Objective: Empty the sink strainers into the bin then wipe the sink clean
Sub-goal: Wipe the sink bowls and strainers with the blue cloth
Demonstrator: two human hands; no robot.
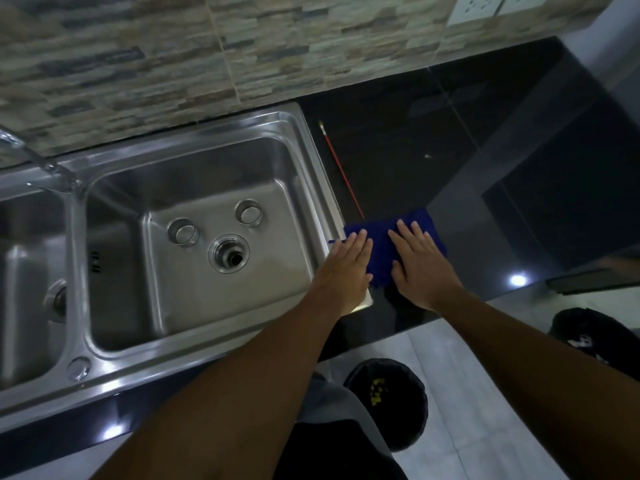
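Pressing both palms flat on a blue cloth [382, 233] spread over the black countertop [450, 140], just right of the steel sink [313, 161]. Holding the left hand [346, 268] palm-down with fingers straight and close together, fingertips on the cloth's left part, wrist crossing above the sink's near right corner. Holding the right hand [420, 265] palm-down just beside it, fingers straight and slightly fanned, thumb pointing toward the left hand, covering the cloth's right part. Touching the cloth with flat fingers only, gripping nothing.

Finding 2 round metal strainers upright on the floor of the right basin [277, 278]: a left strainer [183, 231] just left of the open drain [229, 253], and a right strainer [248, 212] behind and to the right of that drain. Standing apart from each other, well clear of both hands. Cannot tell what lies inside either.

Catching only part of the left basin [27, 271] at the left edge, with its own drain fitting [57, 299], and a blurred tap [24, 150] behind the divider. Noting a thin red-handled brush [341, 171] lying on the countertop beyond the cloth, its near end reaching the cloth's far edge. Spotting a black bin [412, 410] on the pale floor below the counter edge, right of the person's legs, with yellow marks showing inside. Seeing 2 white sockets [476, 8] on the stone-patterned tile wall [138, 64] at top right.
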